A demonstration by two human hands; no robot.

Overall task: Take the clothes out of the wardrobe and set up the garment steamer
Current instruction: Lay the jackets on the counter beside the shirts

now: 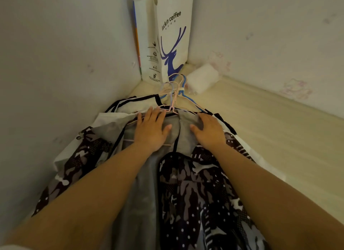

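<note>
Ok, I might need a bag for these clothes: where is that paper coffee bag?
The paper coffee bag stands upright in the far wall corner, just beyond the hanger hooks, left of a white packet.

White paper bag (pixel 174 35) printed "luckin coffee" with blue deer stands upright in the wall corner, a second white bag (pixel 146 39) touching its left side, a white wrapped packet (pixel 202 80) lying just beside at right.

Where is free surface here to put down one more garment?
Free: the pale strip right of the clothes, along the right wall. Crowded: the far corner, with paper bags, a white packet and hangers. Left, clothes reach the wall.
</note>
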